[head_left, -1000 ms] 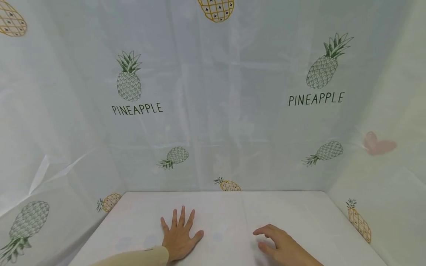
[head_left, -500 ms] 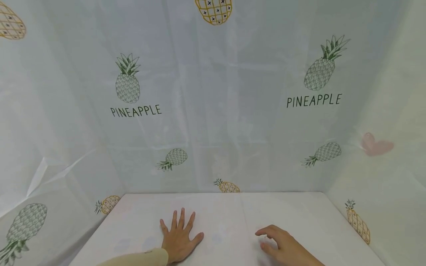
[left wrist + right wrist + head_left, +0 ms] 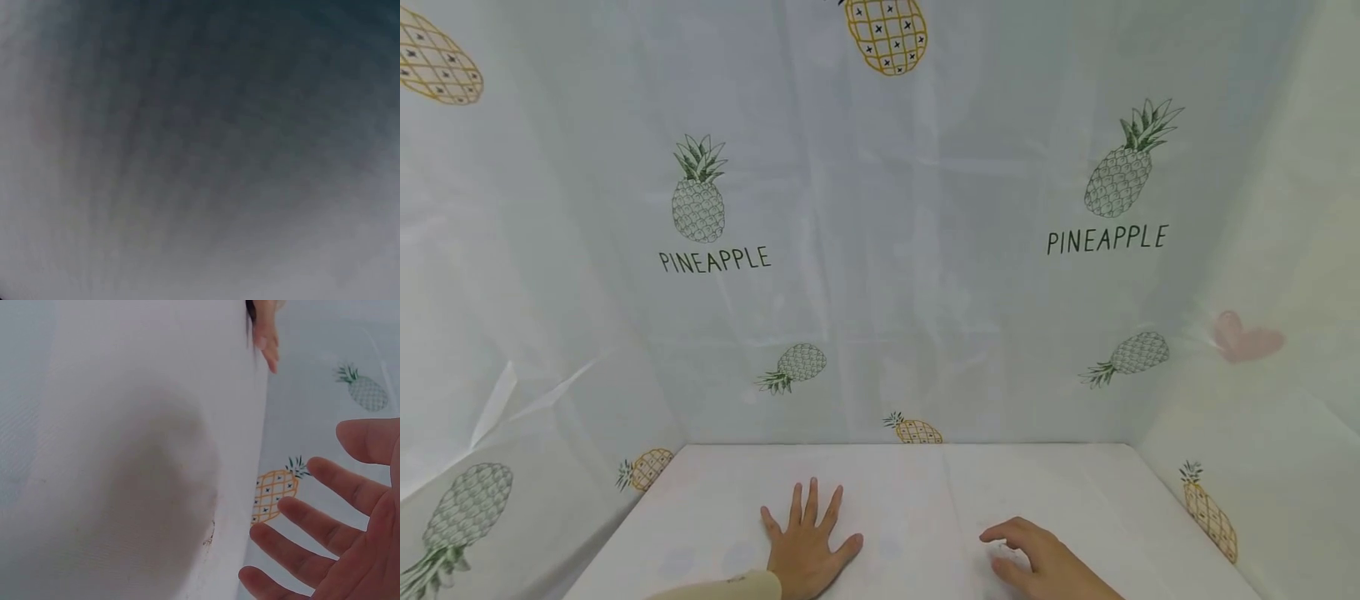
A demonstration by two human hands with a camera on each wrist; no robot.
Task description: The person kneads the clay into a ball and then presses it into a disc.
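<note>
My left hand (image 3: 808, 554) lies palm down on the white tabletop (image 3: 895, 492), its fingers straight and spread. Left of centre, a pale sleeve covers that wrist. The left wrist view is only a dark grey blur, with no hand or object to make out. To the right, my right hand (image 3: 1037, 557) hovers over the table with fingers loosely bent and thumb apart. In the right wrist view the same hand's fingers (image 3: 325, 525) are spread apart, with nothing between them. Near it, small dark specks (image 3: 209, 536) mark the white surface.
Behind the table hangs a white curtain (image 3: 880, 275) printed with pineapples and lettering. More of this sheeting encloses the left and right sides, creased on the left. A faint red heart shape (image 3: 1247, 337) shows on the right side. A seam runs down the tabletop between the hands.
The head view has tilted up slightly, so everything sits a little lower in it. My right hand appears slightly further right. My left hand keeps its spread pose on the table.
</note>
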